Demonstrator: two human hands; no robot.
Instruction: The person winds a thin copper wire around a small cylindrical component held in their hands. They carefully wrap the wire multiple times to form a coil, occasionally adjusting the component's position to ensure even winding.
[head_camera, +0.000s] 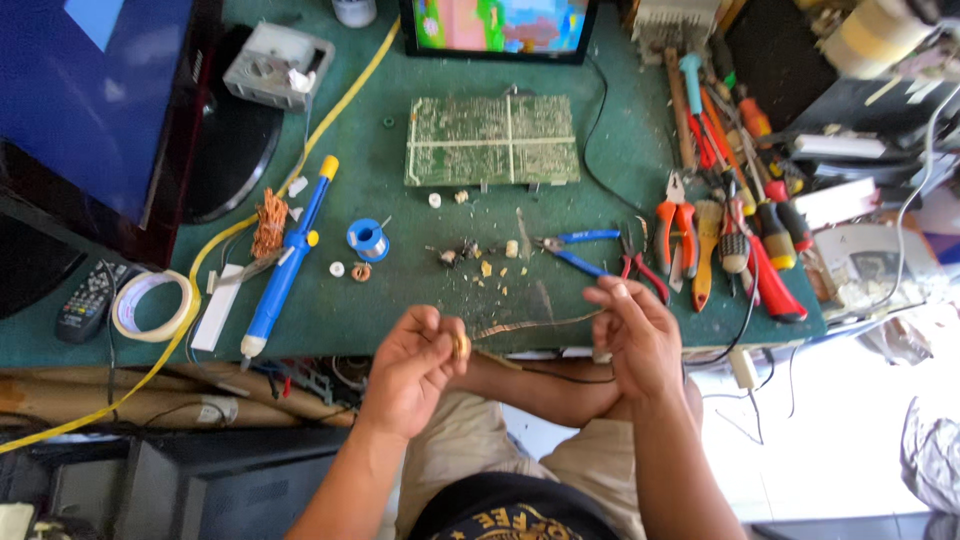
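Observation:
My left hand (412, 365) is closed around a small round ring-shaped coil core (461, 346) held at the fingertips, in front of the table's near edge. A thin copper wire (530, 324) runs from that core to my right hand (633, 335), which pinches the wire's other end between thumb and fingers. Both hands hover above my lap. A green circuit board (492, 140) lies on the green table mat (420, 215) further back.
Blue desoldering pump (287, 262), solder spool (367, 240), tape roll (152, 305), copper wire bundle (268, 222) and remote (88, 300) lie left. Blue-handled cutters (572, 250), red pliers and several screwdrivers (740, 220) lie right. A monitor (90, 90) stands far left, a small screen (498, 25) at the back.

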